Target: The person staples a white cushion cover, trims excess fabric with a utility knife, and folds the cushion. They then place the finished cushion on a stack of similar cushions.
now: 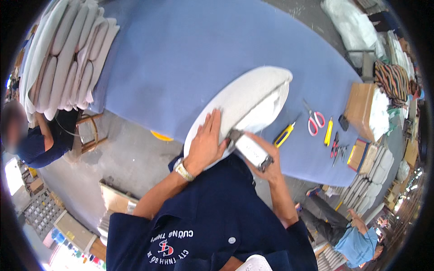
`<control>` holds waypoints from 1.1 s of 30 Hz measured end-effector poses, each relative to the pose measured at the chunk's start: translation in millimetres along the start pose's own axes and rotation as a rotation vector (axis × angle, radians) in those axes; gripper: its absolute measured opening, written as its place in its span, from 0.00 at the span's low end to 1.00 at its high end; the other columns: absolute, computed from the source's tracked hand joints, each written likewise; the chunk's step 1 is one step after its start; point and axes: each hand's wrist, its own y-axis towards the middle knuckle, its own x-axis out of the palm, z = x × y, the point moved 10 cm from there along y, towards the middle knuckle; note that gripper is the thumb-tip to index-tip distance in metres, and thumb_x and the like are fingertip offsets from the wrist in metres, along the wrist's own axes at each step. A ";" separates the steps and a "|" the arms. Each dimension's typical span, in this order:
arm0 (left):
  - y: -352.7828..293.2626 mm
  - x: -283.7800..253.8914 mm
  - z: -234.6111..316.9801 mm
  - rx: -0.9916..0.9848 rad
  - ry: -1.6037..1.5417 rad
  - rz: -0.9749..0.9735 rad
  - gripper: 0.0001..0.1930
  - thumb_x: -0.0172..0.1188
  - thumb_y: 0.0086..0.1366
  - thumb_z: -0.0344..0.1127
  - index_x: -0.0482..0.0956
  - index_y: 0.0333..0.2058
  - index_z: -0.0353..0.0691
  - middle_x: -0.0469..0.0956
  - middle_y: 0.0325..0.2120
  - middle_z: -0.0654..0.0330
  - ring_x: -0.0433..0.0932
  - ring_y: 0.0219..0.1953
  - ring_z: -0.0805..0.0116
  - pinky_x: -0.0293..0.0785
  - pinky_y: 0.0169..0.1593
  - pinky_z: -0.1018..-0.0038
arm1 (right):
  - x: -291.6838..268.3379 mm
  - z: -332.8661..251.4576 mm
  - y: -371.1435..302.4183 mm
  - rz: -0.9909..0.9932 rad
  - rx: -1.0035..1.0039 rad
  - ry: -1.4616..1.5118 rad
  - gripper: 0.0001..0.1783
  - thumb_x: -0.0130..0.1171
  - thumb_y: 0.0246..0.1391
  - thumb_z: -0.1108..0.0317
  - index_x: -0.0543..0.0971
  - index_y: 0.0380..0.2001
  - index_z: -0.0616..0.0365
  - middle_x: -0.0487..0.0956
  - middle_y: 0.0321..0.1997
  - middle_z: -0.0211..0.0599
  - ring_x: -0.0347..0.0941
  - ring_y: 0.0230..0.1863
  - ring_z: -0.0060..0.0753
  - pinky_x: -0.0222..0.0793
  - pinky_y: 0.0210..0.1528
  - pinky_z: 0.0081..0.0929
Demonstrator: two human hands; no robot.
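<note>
A padded panel covered in light grey fabric [235,99] lies tilted at the table's near edge, against my body. White inner material [266,113] shows along its right side. My left hand [205,144], with a metal watch at the wrist, presses flat on the fabric, fingers stretched out. Wrapped in my right hand [270,158] is a white and black staple gun [251,150]. Its dark nose sits at the panel's near edge, close to my left thumb. Whether the nose touches the panel is hard to tell.
On the blue table [181,49], right of the panel, lie a yellow cutter [285,135], red-handled scissors [315,123], another yellow tool [328,132] and pliers [334,145]. Stacked grey panels [68,58] stand far left. A cardboard box [359,110] sits right. Other people [357,239] are nearby.
</note>
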 end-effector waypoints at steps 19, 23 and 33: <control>2.0 1.2 -1.8 0.043 0.025 0.007 0.47 0.66 0.62 0.36 0.48 0.72 0.27 0.57 0.71 0.32 0.61 0.71 0.33 0.65 0.69 0.47 | 7.0 -24.5 -1.6 -0.018 0.082 0.005 0.37 0.71 0.45 0.70 0.77 0.63 0.52 0.84 0.55 0.47 0.84 0.54 0.48 0.79 0.55 0.33; 4.9 8.6 -7.0 0.002 0.026 -0.003 0.48 0.67 0.62 0.38 0.49 0.73 0.29 0.55 0.73 0.36 0.57 0.74 0.37 0.64 0.69 0.40 | 11.8 -26.3 1.6 -0.008 0.130 0.029 0.38 0.72 0.45 0.71 0.76 0.63 0.51 0.84 0.55 0.45 0.84 0.53 0.48 0.79 0.55 0.34; 2.2 5.0 -6.0 0.027 -0.017 0.013 0.47 0.66 0.62 0.36 0.49 0.73 0.29 0.55 0.73 0.36 0.57 0.74 0.35 0.62 0.70 0.39 | 17.3 -19.7 -7.4 -0.019 0.112 -0.020 0.38 0.72 0.45 0.71 0.76 0.63 0.52 0.84 0.55 0.45 0.84 0.52 0.48 0.79 0.54 0.34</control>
